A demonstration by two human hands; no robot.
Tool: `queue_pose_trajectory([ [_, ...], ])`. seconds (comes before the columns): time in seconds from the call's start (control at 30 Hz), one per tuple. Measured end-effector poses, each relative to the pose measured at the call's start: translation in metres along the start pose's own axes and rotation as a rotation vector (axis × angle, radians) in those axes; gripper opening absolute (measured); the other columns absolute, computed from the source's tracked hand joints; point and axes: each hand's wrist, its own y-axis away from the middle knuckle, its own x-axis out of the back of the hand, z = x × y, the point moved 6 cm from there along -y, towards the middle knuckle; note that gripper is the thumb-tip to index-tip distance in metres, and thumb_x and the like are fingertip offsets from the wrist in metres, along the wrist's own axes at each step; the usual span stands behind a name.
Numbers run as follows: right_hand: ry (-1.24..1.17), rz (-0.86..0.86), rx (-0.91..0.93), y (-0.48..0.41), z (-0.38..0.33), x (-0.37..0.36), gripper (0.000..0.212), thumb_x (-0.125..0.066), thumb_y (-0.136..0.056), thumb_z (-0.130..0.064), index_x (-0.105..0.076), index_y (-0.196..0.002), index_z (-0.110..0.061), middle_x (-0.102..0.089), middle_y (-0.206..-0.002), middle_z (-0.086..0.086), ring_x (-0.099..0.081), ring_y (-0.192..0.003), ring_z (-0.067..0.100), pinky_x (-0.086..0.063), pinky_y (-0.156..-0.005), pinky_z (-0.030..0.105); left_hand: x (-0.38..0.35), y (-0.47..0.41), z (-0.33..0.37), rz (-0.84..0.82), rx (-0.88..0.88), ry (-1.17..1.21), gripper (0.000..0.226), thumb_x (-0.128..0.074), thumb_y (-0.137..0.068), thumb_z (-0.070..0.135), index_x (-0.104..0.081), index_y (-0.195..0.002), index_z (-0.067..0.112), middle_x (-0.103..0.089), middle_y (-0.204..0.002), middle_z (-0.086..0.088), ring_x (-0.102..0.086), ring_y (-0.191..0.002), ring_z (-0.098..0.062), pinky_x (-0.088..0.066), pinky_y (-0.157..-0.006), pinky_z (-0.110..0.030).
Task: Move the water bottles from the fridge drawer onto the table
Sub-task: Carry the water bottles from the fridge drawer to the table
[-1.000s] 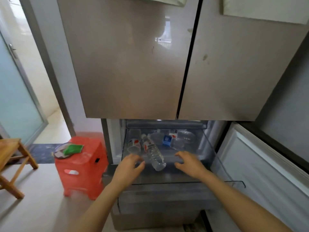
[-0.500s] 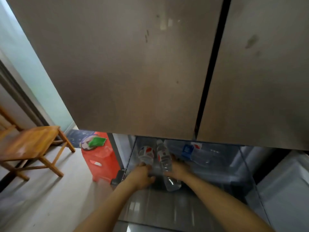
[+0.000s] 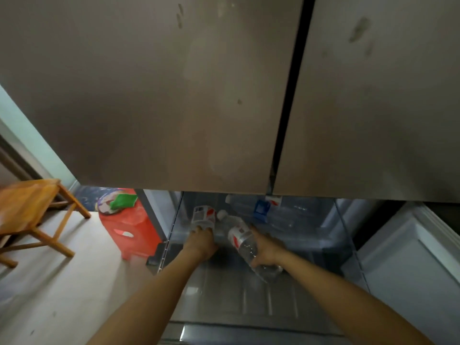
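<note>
The fridge drawer [image 3: 249, 302] is pulled out below the closed upper doors. My left hand [image 3: 201, 242] grips the lower end of a clear water bottle with a red and white label [image 3: 202, 216] at the drawer's left. My right hand [image 3: 267, 249] is curled round a second clear bottle [image 3: 242, 239], which lies tilted with its white cap pointing up and left. A larger clear bottle with a blue tag [image 3: 278, 212] lies at the back of the drawer, partly hidden under the doors.
The two big fridge doors [image 3: 199, 95] hang over the drawer and fill the upper view. A red plastic stool [image 3: 129, 230] carrying a plate and a green cloth stands left of the fridge. A wooden table [image 3: 27, 207] is at far left. A white lower door [image 3: 410, 265] stands open at right.
My head has dropped closer to the drawer. Both hands reached in and closed on the bottles; the right one has lifted and tilted its bottle toward me.
</note>
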Motion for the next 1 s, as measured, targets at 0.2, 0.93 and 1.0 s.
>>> queue_pose_trajectory([
  [0.2, 0.104, -0.048, 0.0, 0.031, 0.045, -0.007, 0.118, -0.078, -0.065, -0.031, 0.01, -0.142, -0.044, -0.029, -0.15, 0.005, -0.045, -0.126, 0.029, -0.044, -0.099, 0.04, -0.023, 0.0, -0.018, -0.187, -0.029, -0.101, 0.036, -0.049, -0.091, 0.022, -0.05, -0.124, 0.009, -0.05, -0.13, -0.013, -0.049, -0.119, -0.027, -0.041, -0.102, -0.034],
  [0.93, 0.122, -0.108, -0.158, 0.039, 0.05, -0.009, 0.11, -0.071, -0.076, -0.015, 0.011, -0.146, -0.031, -0.039, -0.143, 0.006, -0.051, -0.116, 0.023, -0.05, -0.09, 0.033, -0.011, 0.027, -0.022, -0.134, -0.07, -0.071, 0.038, -0.052, -0.087, 0.026, -0.052, -0.119, 0.005, -0.056, -0.122, -0.015, -0.054, -0.112, -0.027, -0.044, -0.098, -0.033],
  [1.0, 0.14, -0.061, -0.166, 0.034, 0.039, -0.008, 0.112, -0.073, -0.075, -0.028, 0.012, -0.147, -0.029, -0.037, -0.144, 0.007, -0.048, -0.121, 0.025, -0.047, -0.095, 0.037, -0.001, 0.03, -0.027, -0.086, -0.089, -0.102, 0.037, -0.053, -0.086, 0.03, -0.057, -0.114, 0.006, -0.059, -0.119, -0.015, -0.057, -0.108, -0.027, -0.046, -0.092, -0.032],
])
